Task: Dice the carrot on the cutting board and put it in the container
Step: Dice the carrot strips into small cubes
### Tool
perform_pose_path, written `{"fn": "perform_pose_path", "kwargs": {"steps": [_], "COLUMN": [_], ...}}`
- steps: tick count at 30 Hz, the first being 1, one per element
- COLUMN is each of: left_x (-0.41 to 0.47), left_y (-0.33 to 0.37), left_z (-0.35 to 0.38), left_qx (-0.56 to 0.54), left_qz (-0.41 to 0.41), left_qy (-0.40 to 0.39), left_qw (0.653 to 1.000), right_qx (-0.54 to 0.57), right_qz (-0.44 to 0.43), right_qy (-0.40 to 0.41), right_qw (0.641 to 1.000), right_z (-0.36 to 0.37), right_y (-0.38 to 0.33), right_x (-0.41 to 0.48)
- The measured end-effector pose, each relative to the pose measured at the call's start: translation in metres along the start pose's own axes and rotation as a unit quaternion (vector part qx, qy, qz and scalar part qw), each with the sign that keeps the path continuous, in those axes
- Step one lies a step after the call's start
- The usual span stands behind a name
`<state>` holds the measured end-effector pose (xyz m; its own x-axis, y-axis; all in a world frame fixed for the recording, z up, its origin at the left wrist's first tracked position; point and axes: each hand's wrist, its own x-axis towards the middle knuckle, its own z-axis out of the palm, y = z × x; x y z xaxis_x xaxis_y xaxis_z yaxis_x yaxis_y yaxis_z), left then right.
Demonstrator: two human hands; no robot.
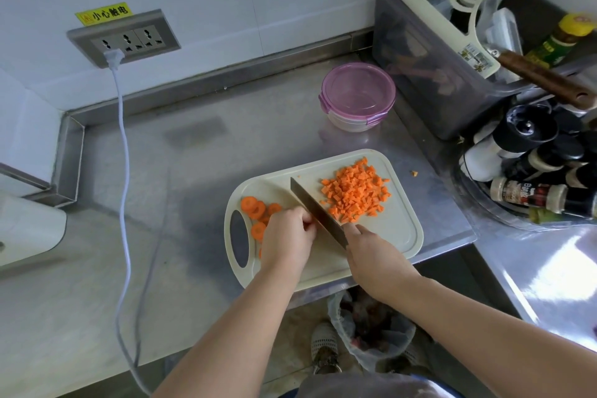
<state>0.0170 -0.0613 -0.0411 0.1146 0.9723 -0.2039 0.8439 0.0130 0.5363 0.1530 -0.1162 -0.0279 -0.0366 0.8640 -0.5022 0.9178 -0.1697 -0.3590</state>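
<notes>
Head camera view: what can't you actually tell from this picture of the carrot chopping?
All in the head view:
- What the left hand steadies beside the knife: its curled fingers cover it.
- Knife handle: buried in the right hand.
- How many carrot slices remain: the left hand overlaps some.
- Container contents: purple lid on, cloudy.

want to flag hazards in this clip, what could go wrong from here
1. The left hand, curled over the carrot slices, has its fingertips right against the knife held by the right hand; a slip could nick them.
2. The diced carrot is heaped near the cutting board edge, and one stray piece already lies on the counter; more may roll off.
3. The container still has its lid on, so transfer may stall.
</notes>
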Motion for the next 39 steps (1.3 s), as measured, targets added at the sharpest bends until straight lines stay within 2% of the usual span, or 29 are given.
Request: {"fn": "perform_pose_path", "kwargs": {"steps": [4, 9, 28, 39], "left_x": [-0.001, -0.003, -0.002, 0.002], "left_y": [-0.002, -0.006, -0.005, -0.002], "left_z": [-0.001, -0.004, -0.006, -0.005], "left_qx": [-0.03, -0.063, 0.048, 0.069], "left_qz": [-0.005, -0.022, -0.039, -0.039], "left_qy": [0.0, 0.002, -0.028, -0.031], "left_qw": [1.0, 0.998, 0.998, 0.996], "right_qx": [0.033, -0.027, -0.045, -0.046], "right_qz": [-0.006, -0.032, -0.028, -0.026], "right_qy": [0.035, 0.035, 0.032, 0.011], "right_qw": [0.999, 0.998, 0.998, 0.999], "right_z": [-0.007, -0.01, 0.002, 0.007], "right_y": [0.006, 0.003, -0.008, -0.006], "right_x": [-0.002, -0.013, -0.017, -0.012]}}
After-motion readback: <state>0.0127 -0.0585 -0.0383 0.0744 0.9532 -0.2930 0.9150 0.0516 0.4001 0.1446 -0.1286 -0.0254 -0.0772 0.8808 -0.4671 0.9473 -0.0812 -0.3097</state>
